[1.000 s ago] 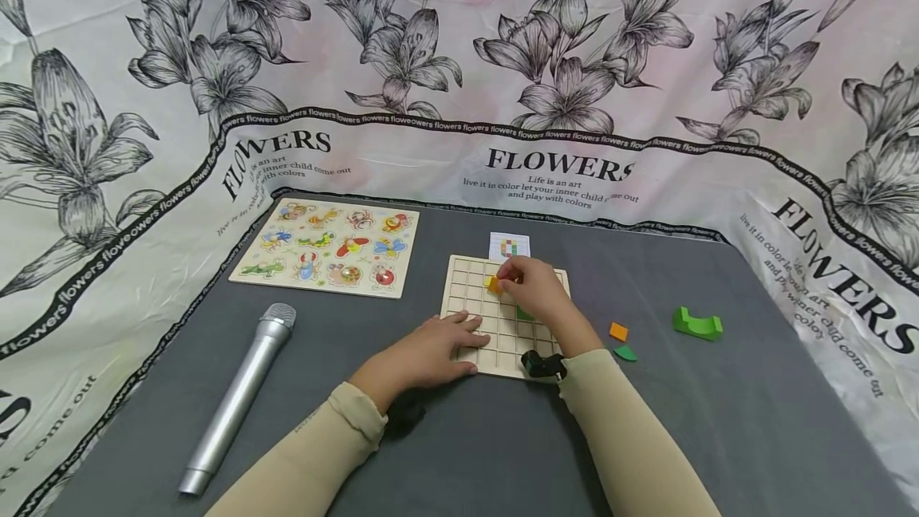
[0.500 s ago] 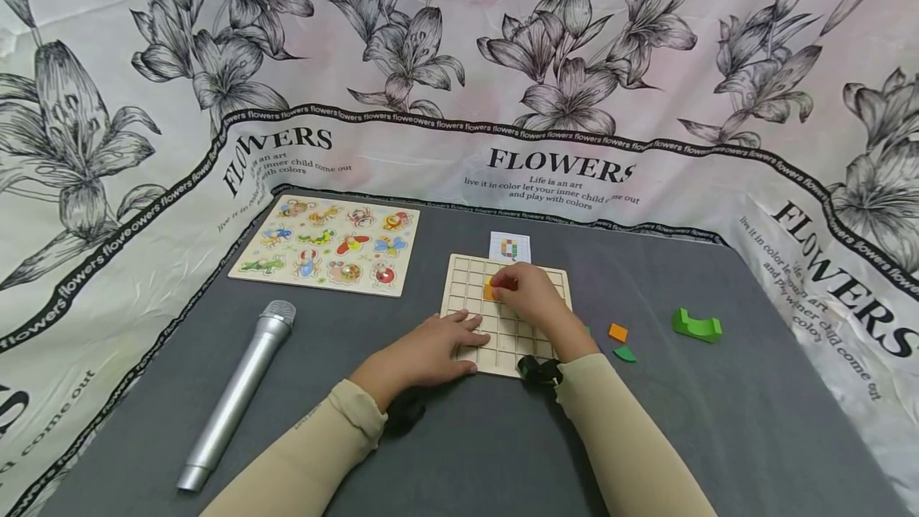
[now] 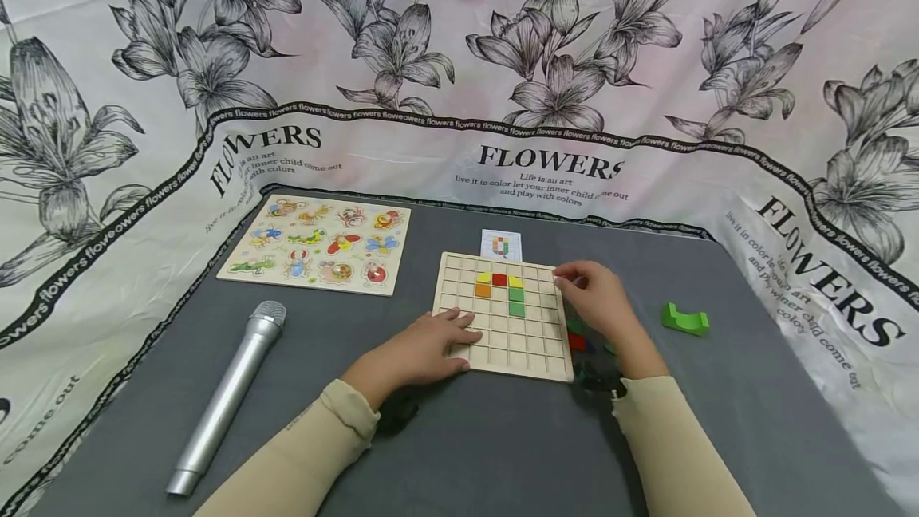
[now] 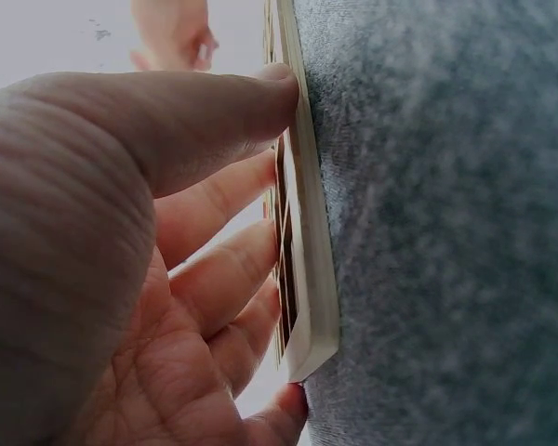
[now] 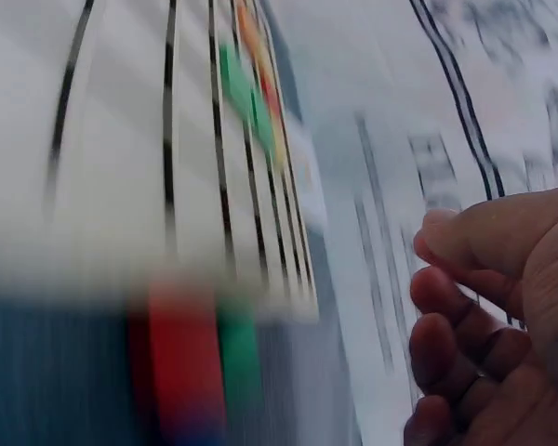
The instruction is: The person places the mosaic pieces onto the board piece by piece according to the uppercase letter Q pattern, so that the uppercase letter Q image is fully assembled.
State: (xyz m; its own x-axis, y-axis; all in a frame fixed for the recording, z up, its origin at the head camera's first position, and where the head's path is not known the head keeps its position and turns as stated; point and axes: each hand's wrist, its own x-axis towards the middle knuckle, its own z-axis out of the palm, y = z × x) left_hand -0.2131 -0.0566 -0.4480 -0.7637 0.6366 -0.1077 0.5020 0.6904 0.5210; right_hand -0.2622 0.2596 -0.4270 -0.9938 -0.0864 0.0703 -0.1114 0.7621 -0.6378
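Steadiness is probably why the left hand point(image 3: 424, 348) is resting, fingers extended, on the near-left corner of the grid board point(image 3: 531, 341). Coloured blocks point(image 3: 516, 295) are forming an arch on its far half. The right hand point(image 3: 599, 297) is hovering by the board's right edge, fingers loosely bent, apparently carrying nothing; it is partly hiding loose pieces point(image 3: 577, 341) on the tabletop point(image 3: 459, 453), which are blurring in the right-wrist view. Whether the board is overlapping the pattern card point(image 3: 501, 246) is unclear.

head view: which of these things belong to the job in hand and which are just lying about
Part of the job, it seems:
grid, touched by the left hand
placed tiles
loose tiles beside the grid
pattern card

Probably just lying about:
microphone
picture board
green block
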